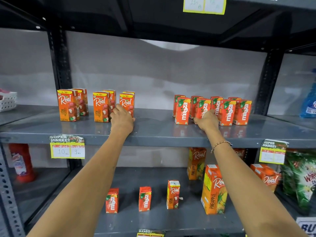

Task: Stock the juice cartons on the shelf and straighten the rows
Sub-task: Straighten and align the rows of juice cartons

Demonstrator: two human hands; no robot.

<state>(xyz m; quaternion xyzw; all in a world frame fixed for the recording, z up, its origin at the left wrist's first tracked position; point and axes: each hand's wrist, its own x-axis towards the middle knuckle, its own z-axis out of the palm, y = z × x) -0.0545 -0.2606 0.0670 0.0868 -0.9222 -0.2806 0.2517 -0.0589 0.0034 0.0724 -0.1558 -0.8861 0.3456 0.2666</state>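
On the middle grey shelf (153,129) stand three short rows of orange Real litchi cartons (67,105) at the left and several red Maaza cartons (227,112) at the right. My left hand (122,118) rests on the shelf, its fingers closed around the base of the third Real carton (126,102). My right hand (206,119) grips the second front Maaza carton (203,106) at its lower part. On the lower shelf stand two small Maaza cartons (145,199), one small Real carton (172,194) and tall Real pineapple cartons (213,189).
A white basket (7,100) sits at far left, a blue bottle (309,103) at far right. Below are a red bottle (21,161), green detergent bags (301,177) and yellow price tags (67,148). Dark uprights (59,62) frame the bay.
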